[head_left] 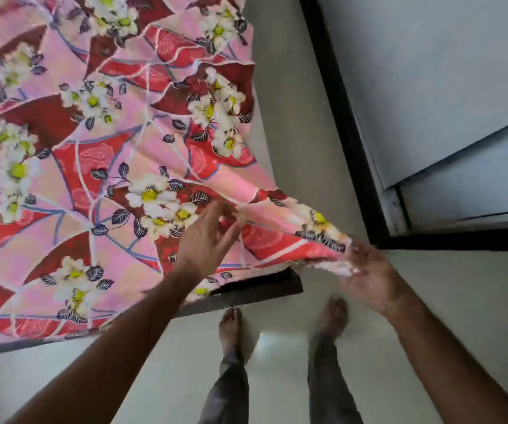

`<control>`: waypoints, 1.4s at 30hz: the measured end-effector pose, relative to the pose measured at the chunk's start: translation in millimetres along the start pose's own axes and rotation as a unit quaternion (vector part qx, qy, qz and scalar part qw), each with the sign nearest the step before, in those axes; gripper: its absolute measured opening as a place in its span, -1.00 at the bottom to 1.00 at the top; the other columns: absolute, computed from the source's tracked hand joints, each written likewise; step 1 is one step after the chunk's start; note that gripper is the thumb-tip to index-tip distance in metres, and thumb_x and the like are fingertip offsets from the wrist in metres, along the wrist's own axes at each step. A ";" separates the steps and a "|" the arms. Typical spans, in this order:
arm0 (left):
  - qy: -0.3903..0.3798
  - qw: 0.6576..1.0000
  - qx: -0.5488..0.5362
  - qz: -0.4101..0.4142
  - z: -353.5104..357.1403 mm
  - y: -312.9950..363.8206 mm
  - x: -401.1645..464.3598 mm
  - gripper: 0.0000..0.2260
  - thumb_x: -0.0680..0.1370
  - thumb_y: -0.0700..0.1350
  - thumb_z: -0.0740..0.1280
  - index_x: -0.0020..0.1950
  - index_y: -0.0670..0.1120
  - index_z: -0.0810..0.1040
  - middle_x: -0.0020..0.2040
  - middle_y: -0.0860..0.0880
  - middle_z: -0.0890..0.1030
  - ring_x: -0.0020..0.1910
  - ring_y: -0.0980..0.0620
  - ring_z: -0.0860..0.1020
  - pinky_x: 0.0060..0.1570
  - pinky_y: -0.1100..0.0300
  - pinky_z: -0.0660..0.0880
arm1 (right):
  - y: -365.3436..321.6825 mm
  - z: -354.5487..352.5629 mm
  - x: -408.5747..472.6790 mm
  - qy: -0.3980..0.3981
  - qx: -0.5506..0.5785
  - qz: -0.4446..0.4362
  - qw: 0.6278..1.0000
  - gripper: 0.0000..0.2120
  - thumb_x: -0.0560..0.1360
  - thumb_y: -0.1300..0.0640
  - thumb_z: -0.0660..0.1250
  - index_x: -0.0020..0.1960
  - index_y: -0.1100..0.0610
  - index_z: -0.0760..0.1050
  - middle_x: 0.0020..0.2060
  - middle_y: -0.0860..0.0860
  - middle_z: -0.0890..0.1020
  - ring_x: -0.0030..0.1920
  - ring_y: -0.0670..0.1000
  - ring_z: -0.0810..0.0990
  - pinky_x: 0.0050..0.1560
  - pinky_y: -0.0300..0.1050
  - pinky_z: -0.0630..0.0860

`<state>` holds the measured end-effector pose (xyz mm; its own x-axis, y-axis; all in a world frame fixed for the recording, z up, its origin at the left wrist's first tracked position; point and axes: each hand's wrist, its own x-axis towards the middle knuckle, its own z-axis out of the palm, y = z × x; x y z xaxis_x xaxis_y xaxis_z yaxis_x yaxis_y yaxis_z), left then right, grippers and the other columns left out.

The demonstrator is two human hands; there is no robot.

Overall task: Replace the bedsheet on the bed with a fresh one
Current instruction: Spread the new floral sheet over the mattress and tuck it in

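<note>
- I stand barefoot on the floor (277, 377) at a corner of the bed (255, 290), whose dark edge shows just under the cloth.
- The floral bedsheet (93, 148), pink and red with white flowers, lies spread over the bed; its near corner is lifted off and drawn toward me, out past the bed's edge.
- My right hand (369, 280) has that corner bunched in its grip, fingers curled around the hem, so the cloth runs taut from the bed to my palm.
- My left hand (206, 240) is above the sheet with fingers spread and loose; the fingertips are at a raised fold, and I cannot tell whether they touch it. It holds nothing.
- Whether this is the fresh sheet going on or the old one coming off I cannot tell.
- To do this step well, I judge I should keep a firm hold on the corner, pull evenly along the hem, and use the free hand to gather or smooth the fold rather than yank, so nothing snags on the bed corner.
- A dark-framed door (430, 102) stands close on my right, so I should keep my elbow clear of it.
</note>
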<state>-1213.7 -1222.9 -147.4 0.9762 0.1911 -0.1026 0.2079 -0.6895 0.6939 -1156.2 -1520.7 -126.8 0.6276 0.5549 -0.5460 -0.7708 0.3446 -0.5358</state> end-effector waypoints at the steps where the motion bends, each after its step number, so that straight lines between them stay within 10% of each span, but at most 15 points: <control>1: -0.008 0.999 -0.038 -0.014 6.5 18.2 12.6 -0.71 0.62 0.27 0.22 0.16 0.10 0.43 0.00 0.09 0.61 -0.28 0.11 0.65 -0.27 0.08 0.60 | -1.1 3.3 -2.3 -0.040 0.010 0.027 0.999 -0.78 0.18 0.15 0.63 -0.21 0.16 0.71 -0.18 0.12 0.72 -0.17 0.04 0.72 -0.14 -0.12 0.64; 4: -0.095 0.991 0.009 -0.091 24.2 62.0 47.8 -0.55 0.60 0.21 0.33 0.28 -0.06 0.31 -0.01 -0.18 0.63 -0.33 -0.06 0.66 -0.34 0.09 0.62 | -5.0 7.2 0.8 -0.144 -0.026 0.134 0.980 -0.58 0.06 0.10 0.72 -0.12 0.11 0.73 -0.15 0.10 0.72 -0.15 0.03 0.72 -0.11 -0.15 0.63; 9: -0.096 0.964 -0.095 -0.231 25.2 64.1 62.4 -0.71 0.61 -0.26 0.37 0.17 -0.07 0.28 -0.08 -0.15 0.64 -0.35 0.04 0.56 -0.48 0.22 0.49 | -11.6 -7.6 48.7 -0.304 -0.085 0.227 0.921 -0.66 0.51 0.30 0.36 0.27 0.32 0.47 0.11 0.19 0.63 0.10 0.15 0.63 0.20 0.02 0.56; 15: -0.017 0.931 -0.326 -0.164 -16.0 87.4 43.5 -0.81 0.57 -0.20 0.32 0.14 -0.17 0.37 -0.31 -0.01 0.54 -0.35 0.09 0.47 -0.33 0.29 0.40 | 7.7 -7.0 130.1 -0.020 -0.121 0.219 0.968 -0.78 0.46 0.31 0.35 0.10 0.17 0.52 0.03 0.17 0.64 -0.14 0.06 0.67 -0.04 -0.03 0.63; 22: -0.099 0.893 -0.411 -0.156 -50.1 73.3 30.8 -0.80 0.56 -0.22 0.34 0.12 -0.01 0.42 -0.32 0.00 0.49 -0.28 0.05 0.51 -0.24 0.31 0.48 | 26.9 131.9 211.0 -0.102 0.042 0.264 0.958 -0.25 0.51 -0.44 0.11 0.30 0.18 0.53 0.24 0.22 0.55 0.09 0.11 0.58 0.18 -0.06 0.50; 24: -0.152 0.906 -0.370 -0.139 -50.7 64.7 36.7 -0.81 0.62 -0.26 0.30 0.14 -0.03 0.38 -0.28 -0.01 0.54 -0.25 0.04 0.52 -0.23 0.23 0.51 | 15.0 152.7 214.8 -0.131 0.041 0.219 0.966 -0.32 0.49 -0.37 0.25 0.31 0.17 0.55 0.33 0.24 0.49 0.16 0.11 0.50 0.31 -0.10 0.39; 28: -0.170 0.942 -0.279 -0.074 -47.7 57.5 52.3 -0.87 0.66 -0.22 0.27 0.17 -0.04 0.39 -0.16 -0.13 0.66 -0.28 -0.09 0.54 -0.27 -0.08 0.53 | -16.7 123.0 209.2 -0.078 -0.045 0.116 0.989 -0.58 0.46 -0.08 0.43 0.12 0.24 0.57 -0.08 0.14 0.67 -0.17 0.05 0.65 -0.07 -0.08 0.56; 36: -0.206 0.953 -0.221 -0.001 20.4 85.4 104.8 -0.80 0.62 -0.33 0.27 0.19 -0.19 0.32 -0.39 0.13 0.53 -0.47 0.17 0.42 -0.34 0.28 0.35 | -90.4 69.7 214.8 0.095 -0.182 -0.044 0.978 -0.66 0.59 0.25 0.29 0.31 0.40 0.45 0.09 0.26 0.60 -0.10 0.08 0.65 0.03 -0.01 0.61; 42: -0.210 0.954 -0.212 -0.013 62.8 85.8 136.5 -0.66 0.57 -0.43 0.19 0.26 -0.13 0.26 -0.21 -0.08 0.67 -0.35 0.02 0.64 -0.28 0.11 0.60 | -126.4 34.6 247.9 0.167 -0.286 -0.089 0.939 -0.97 0.56 0.20 0.37 -0.05 0.16 0.54 -0.21 0.03 0.65 -0.25 -0.05 0.63 -0.14 -0.14 0.58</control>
<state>-1058.7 -1299.8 -146.6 0.9280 -0.1546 -0.3390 0.2761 -0.3257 0.9043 -907.0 -1400.5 -172.2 0.8143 0.2260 -0.5346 -0.5249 -0.1063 -0.8445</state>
